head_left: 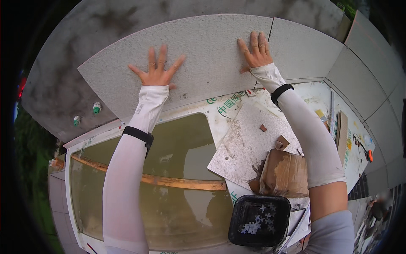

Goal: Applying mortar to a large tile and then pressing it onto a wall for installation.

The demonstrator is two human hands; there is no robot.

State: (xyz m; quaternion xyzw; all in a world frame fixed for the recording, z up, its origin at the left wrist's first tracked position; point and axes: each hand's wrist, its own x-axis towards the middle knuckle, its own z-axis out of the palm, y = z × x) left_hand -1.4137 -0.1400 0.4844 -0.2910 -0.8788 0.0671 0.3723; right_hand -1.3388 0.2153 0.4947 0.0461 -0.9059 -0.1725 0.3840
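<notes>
A large curved light-grey slab (205,48) lies across the upper middle, over a darker mottled surface (55,101). My left hand (155,73) rests on the slab with its fingers spread. My right hand (258,55) also lies open on it, near the straight joint where a second grey slab (304,51) adjoins it. Two small green-and-white bottles (97,108) (77,120) stand left of the slab's lower edge.
Below are a basin (173,211) of murky water crossed by a wooden strip (190,182), a loose board (232,144), a torn cardboard box (283,171) and a black tub (258,220) of small white crosses. Grey panels and an orange-handled tool (369,156) are at right.
</notes>
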